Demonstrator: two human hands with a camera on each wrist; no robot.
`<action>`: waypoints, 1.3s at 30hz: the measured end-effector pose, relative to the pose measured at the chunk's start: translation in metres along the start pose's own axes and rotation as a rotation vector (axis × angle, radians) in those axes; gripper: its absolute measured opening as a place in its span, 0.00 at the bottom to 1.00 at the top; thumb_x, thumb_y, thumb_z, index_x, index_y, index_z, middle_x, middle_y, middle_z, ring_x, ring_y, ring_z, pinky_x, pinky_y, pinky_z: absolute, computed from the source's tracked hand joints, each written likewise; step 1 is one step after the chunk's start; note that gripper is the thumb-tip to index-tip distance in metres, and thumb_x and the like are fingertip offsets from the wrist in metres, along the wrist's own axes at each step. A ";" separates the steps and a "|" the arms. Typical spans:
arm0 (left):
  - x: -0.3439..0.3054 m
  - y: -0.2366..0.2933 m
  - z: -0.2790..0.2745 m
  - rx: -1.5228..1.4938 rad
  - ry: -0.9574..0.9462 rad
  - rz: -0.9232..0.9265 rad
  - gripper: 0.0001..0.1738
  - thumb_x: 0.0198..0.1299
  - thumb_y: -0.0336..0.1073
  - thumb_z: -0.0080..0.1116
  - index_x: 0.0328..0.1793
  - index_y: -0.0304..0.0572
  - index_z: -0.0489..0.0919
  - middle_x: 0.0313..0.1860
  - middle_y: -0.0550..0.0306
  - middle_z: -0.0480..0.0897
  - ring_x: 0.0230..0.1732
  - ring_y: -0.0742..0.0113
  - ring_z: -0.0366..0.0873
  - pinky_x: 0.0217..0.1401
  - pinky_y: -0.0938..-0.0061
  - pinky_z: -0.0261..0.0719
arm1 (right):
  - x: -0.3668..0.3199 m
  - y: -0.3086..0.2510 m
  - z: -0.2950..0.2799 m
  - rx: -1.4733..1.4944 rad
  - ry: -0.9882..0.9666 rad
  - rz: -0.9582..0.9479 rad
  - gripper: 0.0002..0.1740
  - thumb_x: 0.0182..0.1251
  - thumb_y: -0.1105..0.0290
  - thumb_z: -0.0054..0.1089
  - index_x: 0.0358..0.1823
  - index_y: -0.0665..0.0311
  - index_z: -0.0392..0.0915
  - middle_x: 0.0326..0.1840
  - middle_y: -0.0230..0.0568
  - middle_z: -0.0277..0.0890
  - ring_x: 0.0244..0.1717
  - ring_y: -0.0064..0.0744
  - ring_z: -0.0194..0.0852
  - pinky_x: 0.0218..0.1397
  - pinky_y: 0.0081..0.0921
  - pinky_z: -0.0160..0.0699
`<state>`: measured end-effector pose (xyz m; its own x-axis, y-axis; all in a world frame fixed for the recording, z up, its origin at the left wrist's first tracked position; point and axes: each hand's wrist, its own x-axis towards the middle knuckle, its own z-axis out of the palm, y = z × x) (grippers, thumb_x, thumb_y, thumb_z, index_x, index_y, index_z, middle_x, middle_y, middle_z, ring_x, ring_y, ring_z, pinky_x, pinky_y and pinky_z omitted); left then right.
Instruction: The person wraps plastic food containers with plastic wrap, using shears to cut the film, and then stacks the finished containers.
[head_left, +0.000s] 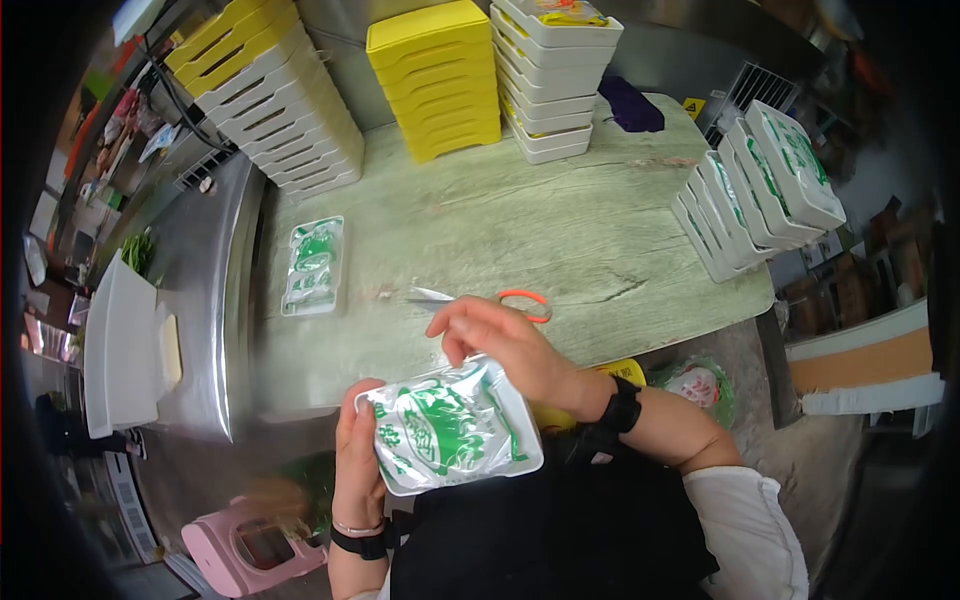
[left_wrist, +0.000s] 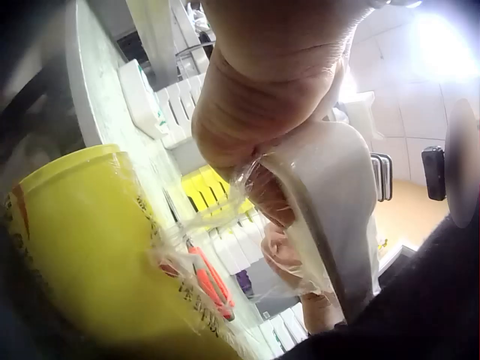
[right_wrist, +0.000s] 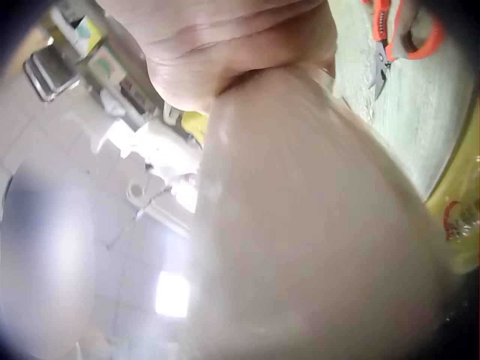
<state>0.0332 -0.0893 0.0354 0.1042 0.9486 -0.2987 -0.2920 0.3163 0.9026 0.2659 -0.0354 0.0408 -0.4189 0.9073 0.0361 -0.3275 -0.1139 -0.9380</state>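
Note:
A white tray [head_left: 530, 455] holding a silver-and-green printed packet [head_left: 445, 430] is tilted up in front of the person's body. My left hand [head_left: 358, 450] grips its left side, thumb on the rim and fingers underneath. Over the far edge of the tray is my right hand [head_left: 510, 345], its fingers bent and pinching thin clear plastic film [left_wrist: 304, 281]. More of the film bunches beside the left hand in the left wrist view. Just beyond the right hand, orange-handled scissors [head_left: 525, 295] lie on the table, partly covered by it.
Another tray with a packet [head_left: 313, 265] lies at the table's left. Stacks of yellow trays [head_left: 435, 80] and white trays [head_left: 550, 90] stand at the back. More filled trays [head_left: 755, 190] are stacked at the right. Below the front edge is a yellow bucket [left_wrist: 90, 247].

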 end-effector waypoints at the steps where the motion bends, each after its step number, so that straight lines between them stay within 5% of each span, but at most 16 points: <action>1: 0.001 -0.001 -0.001 0.025 -0.009 -0.015 0.18 0.75 0.43 0.45 0.62 0.40 0.70 0.46 0.58 0.79 0.44 0.72 0.79 0.48 0.77 0.80 | 0.005 0.002 -0.011 0.025 -0.066 0.061 0.20 0.79 0.57 0.39 0.54 0.66 0.73 0.40 0.35 0.74 0.36 0.20 0.68 0.44 0.19 0.70; 3: 0.001 0.000 0.000 -0.003 -0.028 -0.052 0.18 0.75 0.43 0.46 0.62 0.40 0.71 0.45 0.58 0.79 0.44 0.72 0.79 0.47 0.77 0.80 | 0.015 0.007 -0.020 0.224 -0.045 0.200 0.25 0.80 0.52 0.33 0.55 0.66 0.72 0.41 0.37 0.75 0.34 0.21 0.70 0.40 0.20 0.72; 6: 0.004 0.001 -0.003 -0.013 -0.035 -0.026 0.17 0.75 0.41 0.46 0.61 0.40 0.71 0.46 0.59 0.79 0.45 0.74 0.78 0.48 0.77 0.78 | 0.005 -0.012 -0.025 -0.047 0.285 0.098 0.26 0.80 0.52 0.33 0.52 0.66 0.74 0.36 0.37 0.78 0.34 0.22 0.73 0.36 0.21 0.73; 9: 0.008 0.002 -0.009 0.036 -0.007 0.044 0.16 0.75 0.39 0.45 0.62 0.40 0.72 0.48 0.60 0.78 0.48 0.76 0.75 0.51 0.78 0.75 | -0.015 -0.031 -0.035 -0.613 0.173 0.252 0.26 0.79 0.51 0.36 0.48 0.66 0.77 0.29 0.41 0.77 0.30 0.28 0.76 0.35 0.26 0.73; 13: 0.019 -0.006 0.000 0.150 -0.111 0.035 0.16 0.75 0.38 0.46 0.62 0.41 0.72 0.48 0.61 0.78 0.49 0.77 0.73 0.53 0.79 0.73 | -0.020 -0.036 -0.014 -1.105 -0.035 0.103 0.24 0.75 0.51 0.44 0.36 0.66 0.79 0.25 0.53 0.76 0.30 0.55 0.75 0.36 0.43 0.72; 17: 0.028 -0.005 0.009 0.064 -0.235 -0.060 0.19 0.76 0.44 0.44 0.65 0.41 0.71 0.55 0.59 0.76 0.55 0.75 0.72 0.60 0.77 0.70 | -0.012 -0.022 -0.022 -0.987 -0.037 0.193 0.24 0.75 0.53 0.48 0.36 0.68 0.80 0.25 0.48 0.77 0.28 0.42 0.75 0.36 0.35 0.73; 20: 0.044 -0.019 0.005 -0.001 -0.247 0.063 0.27 0.77 0.50 0.40 0.74 0.44 0.64 0.57 0.55 0.75 0.56 0.70 0.74 0.59 0.73 0.75 | -0.006 -0.022 -0.038 -0.812 0.005 0.299 0.25 0.76 0.53 0.49 0.36 0.69 0.81 0.26 0.37 0.78 0.28 0.26 0.72 0.37 0.26 0.72; 22: 0.037 -0.002 0.009 -0.217 -0.294 -0.034 0.37 0.75 0.59 0.34 0.80 0.44 0.51 0.68 0.47 0.69 0.63 0.64 0.73 0.66 0.67 0.72 | 0.000 -0.026 -0.045 -0.660 0.044 0.330 0.26 0.77 0.52 0.48 0.34 0.69 0.81 0.27 0.26 0.77 0.30 0.15 0.67 0.36 0.21 0.69; 24: 0.033 0.000 -0.005 -0.253 -0.365 0.010 0.39 0.75 0.61 0.32 0.81 0.43 0.46 0.71 0.45 0.66 0.64 0.63 0.73 0.67 0.67 0.71 | 0.003 -0.031 -0.048 -0.535 0.171 0.358 0.25 0.77 0.52 0.49 0.33 0.68 0.82 0.29 0.26 0.78 0.31 0.15 0.69 0.39 0.18 0.70; 28: 0.028 -0.020 -0.028 -0.074 -0.361 0.076 0.27 0.72 0.42 0.50 0.73 0.37 0.66 0.64 0.48 0.75 0.63 0.63 0.75 0.66 0.69 0.72 | 0.007 -0.050 -0.068 -0.421 0.247 0.366 0.24 0.75 0.52 0.52 0.35 0.68 0.82 0.31 0.29 0.79 0.33 0.16 0.71 0.41 0.18 0.70; 29: 0.022 -0.025 -0.024 -0.111 -0.249 0.082 0.20 0.64 0.30 0.59 0.62 0.37 0.77 0.58 0.53 0.79 0.59 0.67 0.76 0.61 0.73 0.74 | 0.008 -0.053 -0.069 -0.395 0.259 0.372 0.24 0.75 0.52 0.52 0.35 0.68 0.82 0.31 0.29 0.79 0.33 0.16 0.71 0.40 0.18 0.70; 32: 0.019 -0.020 -0.025 0.442 -0.136 0.469 0.16 0.59 0.29 0.65 0.55 0.40 0.82 0.54 0.57 0.81 0.53 0.72 0.77 0.56 0.76 0.74 | 0.010 -0.057 -0.072 -0.400 0.307 0.371 0.24 0.75 0.51 0.52 0.37 0.68 0.81 0.32 0.31 0.79 0.33 0.17 0.72 0.39 0.18 0.70; 33: 0.021 -0.021 -0.023 0.451 -0.074 0.501 0.11 0.57 0.27 0.66 0.47 0.41 0.83 0.49 0.59 0.82 0.44 0.74 0.77 0.50 0.80 0.74 | 0.010 -0.057 -0.072 -0.412 0.308 0.360 0.24 0.75 0.51 0.52 0.37 0.68 0.81 0.32 0.32 0.80 0.32 0.17 0.74 0.37 0.18 0.72; 39: 0.023 -0.029 -0.026 -0.104 -0.192 0.182 0.05 0.64 0.26 0.60 0.44 0.35 0.82 0.45 0.56 0.83 0.41 0.72 0.83 0.46 0.79 0.81 | 0.004 -0.062 -0.075 -0.375 0.308 0.399 0.24 0.75 0.52 0.51 0.39 0.70 0.80 0.35 0.35 0.81 0.31 0.19 0.76 0.35 0.19 0.75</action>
<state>0.0193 -0.0766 -0.0052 0.2164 0.9743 -0.0620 -0.4176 0.1498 0.8962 0.3482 0.0053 0.0734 -0.1664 0.9056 -0.3901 0.1466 -0.3685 -0.9180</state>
